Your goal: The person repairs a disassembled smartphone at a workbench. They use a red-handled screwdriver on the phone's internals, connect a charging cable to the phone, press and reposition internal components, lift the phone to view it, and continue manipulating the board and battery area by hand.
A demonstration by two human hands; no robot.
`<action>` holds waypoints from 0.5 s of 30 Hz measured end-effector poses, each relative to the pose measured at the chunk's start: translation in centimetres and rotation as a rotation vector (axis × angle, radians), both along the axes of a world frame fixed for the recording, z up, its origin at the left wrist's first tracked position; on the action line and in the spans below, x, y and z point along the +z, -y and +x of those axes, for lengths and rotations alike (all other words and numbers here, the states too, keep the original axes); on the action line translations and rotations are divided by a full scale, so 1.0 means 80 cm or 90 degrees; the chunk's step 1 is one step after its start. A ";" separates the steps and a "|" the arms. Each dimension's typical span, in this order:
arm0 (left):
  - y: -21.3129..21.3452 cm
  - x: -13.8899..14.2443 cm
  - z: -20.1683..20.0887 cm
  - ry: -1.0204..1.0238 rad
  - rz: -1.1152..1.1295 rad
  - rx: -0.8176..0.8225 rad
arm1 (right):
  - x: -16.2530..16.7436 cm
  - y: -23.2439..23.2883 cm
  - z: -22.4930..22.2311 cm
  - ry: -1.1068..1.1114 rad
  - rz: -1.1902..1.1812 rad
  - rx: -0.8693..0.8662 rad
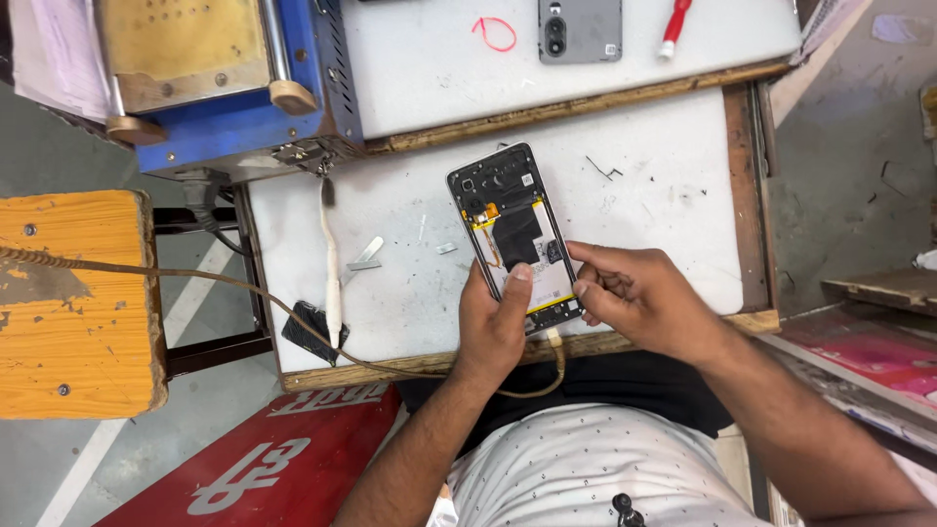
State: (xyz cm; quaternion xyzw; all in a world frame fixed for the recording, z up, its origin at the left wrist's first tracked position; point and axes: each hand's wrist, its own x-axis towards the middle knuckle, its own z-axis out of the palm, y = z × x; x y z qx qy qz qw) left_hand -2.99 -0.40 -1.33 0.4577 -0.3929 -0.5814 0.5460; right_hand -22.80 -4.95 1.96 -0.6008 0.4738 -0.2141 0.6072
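Two hands meet over an opened phone (515,239) w/ its back cover off, lying near the front edge of the white table (664,185). Our left hand (495,327) cups the phone's lower left side, fingers wrapped under it, thumb pressed on the pale battery area. Our right hand (634,298) sits just beside the phone's lower right corner, fingers curled in, tips touching the edge near a small black part; whether they pinch anything, we can't tell. A tan cable (547,376) runs from the phone's bottom end & loops down past the table edge.

Left of the phone on the table: metal tweezers (365,256) & a thin white tool (332,268). A dark flat piece (310,332) hangs at the table's front left corner. Further back, on a second white surface, lie another phone (580,29), grey, camera side up, and a red-handled tool (673,27). A blue machine (229,83) stands at back left, an orange stool (73,303) well apart to the left.
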 end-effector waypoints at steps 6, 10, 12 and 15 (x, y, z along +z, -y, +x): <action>0.003 0.000 0.000 -0.002 0.021 -0.007 | -0.001 0.008 -0.005 0.058 -0.022 0.044; 0.003 0.000 -0.002 0.015 0.000 -0.007 | 0.000 0.009 -0.012 0.106 -0.041 0.071; 0.003 0.001 0.000 0.051 0.014 -0.029 | -0.004 0.003 -0.005 0.034 -0.002 0.007; 0.004 0.002 0.003 0.058 0.028 -0.039 | -0.008 -0.003 0.008 -0.047 0.024 -0.053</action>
